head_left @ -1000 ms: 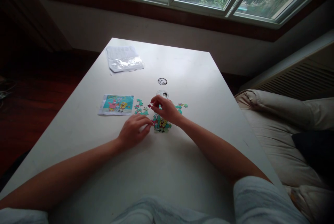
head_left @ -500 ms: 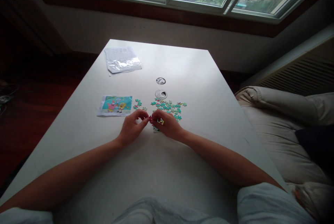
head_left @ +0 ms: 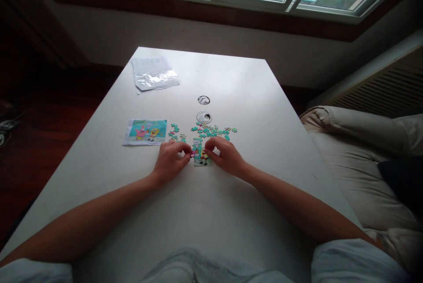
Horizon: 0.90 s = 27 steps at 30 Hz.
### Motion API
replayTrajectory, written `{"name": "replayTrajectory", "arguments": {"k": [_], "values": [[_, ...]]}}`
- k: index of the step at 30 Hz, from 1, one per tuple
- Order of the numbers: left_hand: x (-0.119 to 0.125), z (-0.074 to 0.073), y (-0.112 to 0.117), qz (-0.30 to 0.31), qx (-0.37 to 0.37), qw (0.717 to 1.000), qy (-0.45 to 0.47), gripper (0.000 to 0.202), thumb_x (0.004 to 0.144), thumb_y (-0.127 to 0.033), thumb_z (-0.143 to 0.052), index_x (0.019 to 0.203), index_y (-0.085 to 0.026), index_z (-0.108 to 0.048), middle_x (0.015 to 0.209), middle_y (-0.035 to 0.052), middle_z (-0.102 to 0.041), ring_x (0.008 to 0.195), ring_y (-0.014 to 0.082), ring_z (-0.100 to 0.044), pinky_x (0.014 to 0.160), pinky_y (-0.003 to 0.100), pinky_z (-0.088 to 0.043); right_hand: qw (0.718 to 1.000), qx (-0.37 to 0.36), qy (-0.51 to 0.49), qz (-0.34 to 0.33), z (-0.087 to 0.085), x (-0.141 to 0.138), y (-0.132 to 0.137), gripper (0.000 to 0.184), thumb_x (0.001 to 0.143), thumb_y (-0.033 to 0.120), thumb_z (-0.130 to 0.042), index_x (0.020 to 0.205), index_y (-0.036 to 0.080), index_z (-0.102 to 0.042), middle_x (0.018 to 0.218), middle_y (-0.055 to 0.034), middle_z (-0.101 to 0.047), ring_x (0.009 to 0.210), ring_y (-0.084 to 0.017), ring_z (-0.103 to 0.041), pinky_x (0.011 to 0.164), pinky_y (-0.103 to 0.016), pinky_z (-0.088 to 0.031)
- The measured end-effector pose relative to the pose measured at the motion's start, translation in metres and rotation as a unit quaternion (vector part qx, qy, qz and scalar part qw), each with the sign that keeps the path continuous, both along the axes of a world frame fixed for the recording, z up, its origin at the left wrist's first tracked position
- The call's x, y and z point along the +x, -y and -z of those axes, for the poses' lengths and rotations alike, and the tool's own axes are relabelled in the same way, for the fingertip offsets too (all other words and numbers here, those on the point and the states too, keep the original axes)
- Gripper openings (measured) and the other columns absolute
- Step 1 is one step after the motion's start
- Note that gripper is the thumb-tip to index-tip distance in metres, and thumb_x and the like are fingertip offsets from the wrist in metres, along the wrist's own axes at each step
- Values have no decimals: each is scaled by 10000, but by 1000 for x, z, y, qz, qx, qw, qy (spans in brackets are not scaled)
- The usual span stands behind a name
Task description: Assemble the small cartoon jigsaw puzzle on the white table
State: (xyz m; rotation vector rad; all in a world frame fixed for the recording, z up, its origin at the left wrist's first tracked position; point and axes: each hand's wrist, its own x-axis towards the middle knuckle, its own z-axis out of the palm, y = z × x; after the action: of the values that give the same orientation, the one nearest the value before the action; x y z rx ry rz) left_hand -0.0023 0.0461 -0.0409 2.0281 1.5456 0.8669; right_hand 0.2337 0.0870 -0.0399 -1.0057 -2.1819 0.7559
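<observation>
A partly joined jigsaw puzzle (head_left: 197, 153) with cartoon figures lies flat on the white table (head_left: 198, 212). At its left edge, my left hand (head_left: 172, 159) pinches a small pink puzzle piece (head_left: 192, 154) between thumb and forefinger. My right hand (head_left: 226, 155) is curled at the opposite edge, its thumb and forefinger closed on the puzzle's right side and covering part of it. Loose teal puzzle pieces (head_left: 211, 132) are scattered just beyond the puzzle. A smaller group of pieces (head_left: 174, 131) lies beyond my left hand.
Left of the pieces lies a reference picture (head_left: 147, 132) of the cartoon figures. Papers in a clear plastic sleeve (head_left: 155, 74) rest at the far left of the table. Two round table holes (head_left: 204, 117) sit behind the pieces. A cushioned beige sofa (head_left: 346, 155) stands to the right.
My right hand has moved right, away from my left hand, uncovering the joined puzzle. The pink piece, between both hands earlier, is now in my left fingers at the puzzle's left edge.
</observation>
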Motion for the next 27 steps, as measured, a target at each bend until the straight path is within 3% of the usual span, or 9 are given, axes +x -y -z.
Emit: {"name": "replayTrajectory", "arguments": {"k": [8, 15, 18, 23, 27], "values": [[6, 0, 0, -4, 10, 996, -86, 49, 879, -242, -663, 872, -254, -710, 751, -16, -697, 851, 208, -603, 878, 386, -370, 1000, 10, -5, -17, 11, 3, 5, 69, 950, 225, -588, 888, 220, -617, 834, -34, -642, 823, -184, -565, 798, -325, -438], [4, 0, 2, 21, 49, 989, -139, 72, 941, -274, -621, 916, -245, -682, 892, 7, -735, 918, 223, -615, 890, 401, -373, 998, 35, 18, -55, 12, 1, 7, 74, 970, 235, -577, 911, 230, -622, 856, -48, -639, 866, -206, -548, 814, -331, -439], [-4, -2, 3, 68, 88, 981, -160, 103, 959, -230, -582, 950, -241, -684, 1008, 24, -737, 990, 227, -612, 913, 402, -392, 997, 44, 21, -56, 13, 3, 8, 83, 984, 251, -566, 924, 230, -619, 864, -51, -638, 871, -208, -543, 819, -334, -442], [-16, -7, 6, 207, 150, 947, -195, 197, 988, -189, -521, 1086, -246, -682, 1259, 36, -700, 1173, 227, -597, 1015, 410, -410, 997, 53, 19, -52, 12, 6, 8, 88, 992, 269, -567, 942, 230, -628, 934, -68, -662, 919, -217, -556, 859, -363, -456], [-14, -12, 11, 222, 175, 928, -244, 214, 998, -195, -525, 1142, -236, -679, 1283, 55, -696, 1220, 260, -588, 1055, 456, -397, 996, 67, 26, -55, 11, 6, 8, 93, 993, 272, -566, 947, 229, -635, 981, -79, -667, 944, -220, -558, 871, -372, -463]]}}
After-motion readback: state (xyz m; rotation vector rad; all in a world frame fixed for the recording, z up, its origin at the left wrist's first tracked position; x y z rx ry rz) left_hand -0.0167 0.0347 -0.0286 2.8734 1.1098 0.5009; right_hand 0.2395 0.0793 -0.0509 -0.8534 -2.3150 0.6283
